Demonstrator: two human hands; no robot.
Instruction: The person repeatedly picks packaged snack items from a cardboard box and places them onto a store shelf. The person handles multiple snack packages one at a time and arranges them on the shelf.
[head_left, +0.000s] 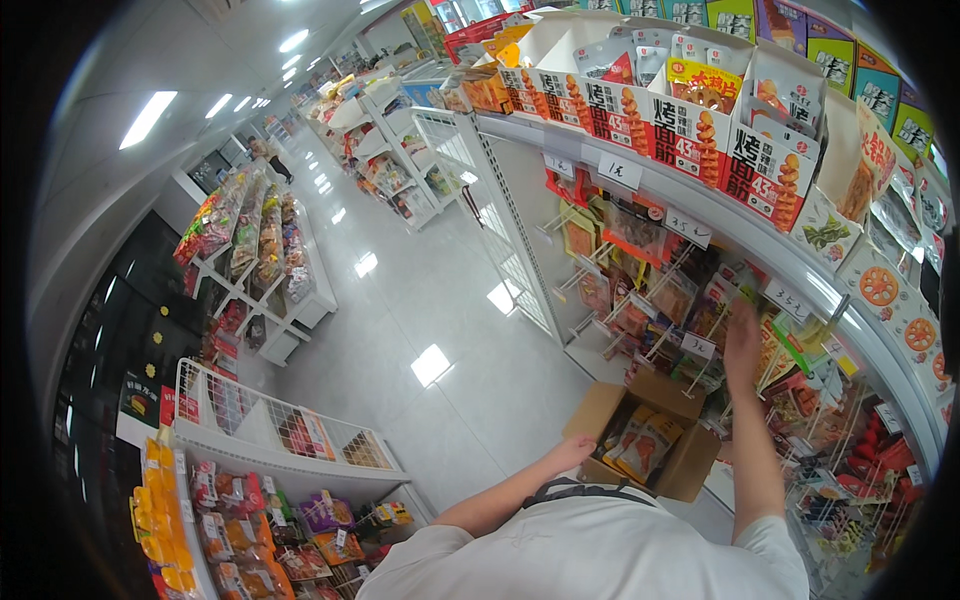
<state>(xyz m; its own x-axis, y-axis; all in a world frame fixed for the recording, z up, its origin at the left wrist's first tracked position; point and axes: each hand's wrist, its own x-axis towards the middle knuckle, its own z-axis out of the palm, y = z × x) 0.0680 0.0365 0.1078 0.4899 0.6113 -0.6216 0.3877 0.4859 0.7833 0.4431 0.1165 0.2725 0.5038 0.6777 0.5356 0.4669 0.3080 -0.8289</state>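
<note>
An open cardboard box (694, 459) is in front of me, with several yellow and silver snack pouches (645, 442) inside. My left hand (576, 452) is at the box's left flap, its fingers curled against the edge; how firmly they hold it is hard to tell. My right hand (742, 334) reaches up to the rack, among snack packets (712, 304) hanging on metal hooks. Its fingertips are blurred against the packets, so whether they grip one does not show. Handwritten price cards (698, 346) stand at the hook ends and along the shelf edge.
Above the hooks runs a shelf with open display cartons (686, 131) of pouches. A white wire-mesh end panel (487, 210) borders the rack. Another snack shelf (292, 469) stands at the lower left. Beyond the tiled aisle (375, 300), a person (268, 156) stands far off.
</note>
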